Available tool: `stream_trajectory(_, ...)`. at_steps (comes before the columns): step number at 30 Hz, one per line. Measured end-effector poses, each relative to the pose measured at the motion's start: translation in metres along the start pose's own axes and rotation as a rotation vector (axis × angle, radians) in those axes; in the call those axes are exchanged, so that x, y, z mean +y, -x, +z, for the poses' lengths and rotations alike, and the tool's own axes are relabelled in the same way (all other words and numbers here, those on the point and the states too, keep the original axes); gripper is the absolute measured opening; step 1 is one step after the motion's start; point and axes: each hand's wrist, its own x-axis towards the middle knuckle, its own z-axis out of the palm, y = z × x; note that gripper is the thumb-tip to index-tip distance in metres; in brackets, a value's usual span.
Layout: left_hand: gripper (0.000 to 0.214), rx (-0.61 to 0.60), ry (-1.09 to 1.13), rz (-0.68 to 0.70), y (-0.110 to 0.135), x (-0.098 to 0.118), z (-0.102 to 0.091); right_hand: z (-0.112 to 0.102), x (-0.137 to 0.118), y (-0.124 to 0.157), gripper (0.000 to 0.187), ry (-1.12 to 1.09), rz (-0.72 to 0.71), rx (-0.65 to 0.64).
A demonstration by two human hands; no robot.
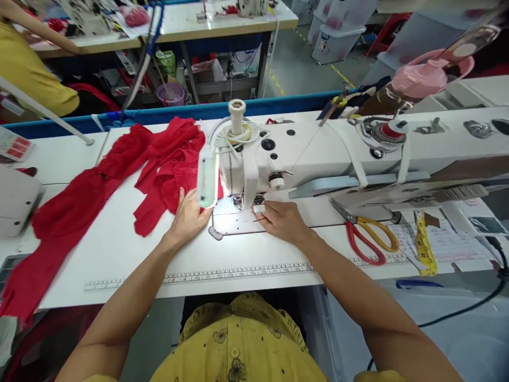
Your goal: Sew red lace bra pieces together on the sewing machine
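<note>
Yellow shirt (pixel 238 339) fills the bottom edge. Left hand (pixel 190 215) lies flat, fingers apart, on the red fabric (pixel 170 164), whose long strip runs across the bench (pixel 119 249) from lower left up toward the sewing machine (pixel 318 148). The lamp (pixel 207 178) and its glare hide the needle; the right hand (pixel 283 220) curls there, and I cannot tell whether it grips anything.

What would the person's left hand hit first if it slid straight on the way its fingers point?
Likely the needle end of the sewing machine, just past the red fabric under the left hand. The lamp in front may hang above that line; depth is unclear.
</note>
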Motion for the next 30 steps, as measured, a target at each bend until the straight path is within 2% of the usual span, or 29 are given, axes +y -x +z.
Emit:
stream_trajectory(2, 0.014, 0.098, 0.379, -0.260, -0.002, -0.006, -0.016, 0.000, -0.001, 0.000, 0.029, 0.000, -0.024, 0.044)
stream_trajectory(3, 0.016, 0.141, 0.503, -0.329, 0.000, -0.007, -0.024, -0.001, -0.003, -0.001, 0.030, -0.006, -0.037, 0.064)
stream_trajectory(6, 0.022, 0.259, 0.721, -0.420, 0.012, -0.004, -0.047, -0.004, -0.015, -0.004, 0.025, -0.088, -0.060, 0.078)
stream_trajectory(8, 0.024, 0.349, 0.871, -0.480, 0.025, 0.002, -0.056, -0.008, -0.031, -0.008, 0.019, -0.244, -0.052, 0.019)
stream_trajectory(12, 0.020, 0.478, 1.122, -0.568, 0.050, 0.021, -0.056, -0.010, -0.081, -0.023, 0.019, -0.606, 0.047, -0.145)
stream_trajectory(15, 0.017, 0.521, 1.461, -0.682, 0.064, 0.039, -0.049, 0.000, -0.125, -0.039, 0.012, -0.762, 0.198, -0.120)
stream_trajectory(17, 0.021, 0.525, 1.625, -0.739, 0.074, 0.050, -0.045, 0.009, -0.149, -0.047, 0.021, -0.801, 0.302, -0.087)
stream_trajectory(18, 0.024, 0.528, 1.640, -0.724, 0.079, 0.054, -0.044, 0.013, -0.157, -0.050, 0.022, -0.804, 0.333, -0.069)
stream_trajectory(21, 0.037, 0.466, 1.524, -0.521, 0.097, 0.053, -0.046, 0.016, -0.168, -0.052, 0.013, -0.853, 0.354, -0.032)
stream_trajectory(24, 0.048, 0.296, 1.082, -0.280, 0.108, 0.038, -0.047, 0.002, -0.164, -0.045, 0.021, -1.063, 0.404, -0.128)
stream_trajectory(26, 0.035, 0.197, 0.626, -0.122, 0.109, 0.027, -0.046, -0.015, -0.157, -0.038, 0.027, -1.224, 0.482, -0.215)
stream_trajectory(28, 0.013, 0.122, 0.236, 0.034, 0.106, 0.021, -0.048, -0.040, -0.148, -0.031, 0.033, -1.300, 0.575, -0.248)
stream_trajectory(30, 0.006, 0.083, 0.042, 0.135, 0.101, 0.022, -0.061, -0.071, -0.136, -0.025, 0.033, -1.242, 0.629, -0.283)
